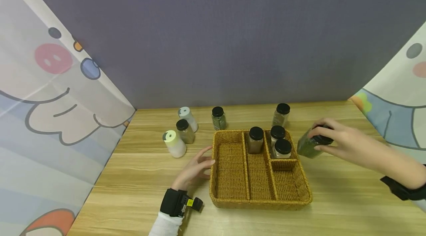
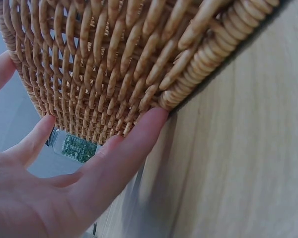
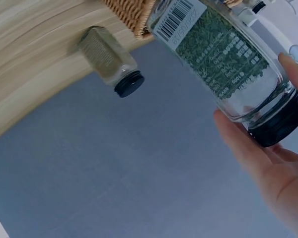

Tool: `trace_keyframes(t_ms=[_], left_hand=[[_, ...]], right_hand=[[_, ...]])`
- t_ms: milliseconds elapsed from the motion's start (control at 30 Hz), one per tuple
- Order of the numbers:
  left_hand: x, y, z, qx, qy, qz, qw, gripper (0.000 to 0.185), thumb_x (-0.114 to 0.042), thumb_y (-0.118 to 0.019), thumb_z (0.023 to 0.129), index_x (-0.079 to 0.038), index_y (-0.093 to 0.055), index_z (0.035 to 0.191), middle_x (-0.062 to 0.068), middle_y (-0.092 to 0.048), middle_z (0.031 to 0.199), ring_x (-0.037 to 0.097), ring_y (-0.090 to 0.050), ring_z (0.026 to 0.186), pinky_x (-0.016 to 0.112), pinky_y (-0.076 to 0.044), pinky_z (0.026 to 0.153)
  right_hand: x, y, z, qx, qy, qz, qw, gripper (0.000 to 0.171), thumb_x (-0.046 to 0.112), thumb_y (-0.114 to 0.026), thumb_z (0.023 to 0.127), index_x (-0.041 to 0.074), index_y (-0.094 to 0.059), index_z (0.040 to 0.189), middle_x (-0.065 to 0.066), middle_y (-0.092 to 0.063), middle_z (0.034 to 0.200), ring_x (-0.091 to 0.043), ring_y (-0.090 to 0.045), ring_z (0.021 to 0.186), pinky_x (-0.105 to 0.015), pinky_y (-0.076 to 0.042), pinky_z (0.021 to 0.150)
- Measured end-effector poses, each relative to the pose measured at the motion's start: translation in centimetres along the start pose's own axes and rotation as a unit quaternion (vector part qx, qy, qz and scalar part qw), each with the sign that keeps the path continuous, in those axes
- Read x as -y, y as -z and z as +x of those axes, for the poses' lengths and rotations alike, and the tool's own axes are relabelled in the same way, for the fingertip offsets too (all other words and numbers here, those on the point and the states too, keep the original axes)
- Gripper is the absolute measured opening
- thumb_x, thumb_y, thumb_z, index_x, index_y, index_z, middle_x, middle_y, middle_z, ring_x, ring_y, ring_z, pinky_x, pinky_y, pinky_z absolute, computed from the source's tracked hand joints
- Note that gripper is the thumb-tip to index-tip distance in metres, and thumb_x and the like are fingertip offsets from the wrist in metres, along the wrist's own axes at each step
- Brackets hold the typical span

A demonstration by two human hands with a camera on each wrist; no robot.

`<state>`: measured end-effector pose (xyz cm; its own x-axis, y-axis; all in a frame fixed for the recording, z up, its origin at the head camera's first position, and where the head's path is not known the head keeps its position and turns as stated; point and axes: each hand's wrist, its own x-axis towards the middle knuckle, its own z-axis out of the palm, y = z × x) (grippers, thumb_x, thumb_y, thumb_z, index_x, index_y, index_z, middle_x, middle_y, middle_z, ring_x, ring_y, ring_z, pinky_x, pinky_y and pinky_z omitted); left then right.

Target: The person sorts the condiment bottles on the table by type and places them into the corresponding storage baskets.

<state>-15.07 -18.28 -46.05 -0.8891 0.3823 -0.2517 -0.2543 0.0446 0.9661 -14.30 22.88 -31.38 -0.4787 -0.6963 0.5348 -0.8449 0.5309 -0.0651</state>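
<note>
A woven basket (image 1: 229, 202) with several compartments stands on the table. My left hand (image 1: 194, 169) touches its left wall with the fingertips; in the left wrist view the fingers (image 2: 139, 136) lie fairly straight against the weave (image 2: 89, 69). To the right of the basket, my right hand (image 1: 336, 141) grips a spice jar (image 1: 307, 146) by its black lid. The jar is tilted, and dried green herbs and a barcode label show through the glass (image 3: 213, 54) in the right wrist view. Inside the basket, one brown-filled jar (image 1: 255, 140) stands in the middle compartment and two jars (image 1: 282, 149) in the upper right one.
Behind the basket are a black-lidded jar (image 1: 281, 115) and a green herb jar (image 1: 218, 118). Left of it stand a yellow-topped white bottle (image 1: 174, 144), a black-lidded jar (image 1: 185, 131) and a white bottle (image 1: 188, 118). A grey panel (image 1: 233, 43) rises at the table's far edge.
</note>
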Motion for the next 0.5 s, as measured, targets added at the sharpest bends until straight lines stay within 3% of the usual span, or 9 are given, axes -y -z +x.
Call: trace_keyframes(t_ms=[333, 500], left_hand=[[1.3, 0.7, 0.6, 0.004, -0.004, 0.007, 1.0, 0.068, -0.034, -0.062, 0.081, -0.025, -0.026, 0.138, 0.022, -0.037, 0.129, 0.029, -0.05, 0.107, 0.044, -0.05, 0.076], [1.3, 0.7, 0.5, 0.014, -0.022, 0.009, 0.9996, 0.069, -0.034, -0.061, 0.082, -0.021, -0.024, 0.139, 0.026, -0.036, 0.128, 0.032, -0.049, 0.107, 0.046, -0.05, 0.075]], right_hand=[[1.5, -0.1, -0.1, 0.029, 0.006, 0.029, 0.999, 0.038, 0.046, -0.035, 0.088, 0.018, -0.059, 0.096, 0.001, -0.048, 0.1, -0.003, -0.053, 0.068, -0.004, -0.037, 0.049], [2.1, -0.4, 0.0, 0.031, 0.015, 0.037, 0.999, 0.036, 0.044, -0.036, 0.089, 0.018, -0.059, 0.096, -0.001, -0.049, 0.1, -0.006, -0.055, 0.069, -0.005, -0.038, 0.051]])
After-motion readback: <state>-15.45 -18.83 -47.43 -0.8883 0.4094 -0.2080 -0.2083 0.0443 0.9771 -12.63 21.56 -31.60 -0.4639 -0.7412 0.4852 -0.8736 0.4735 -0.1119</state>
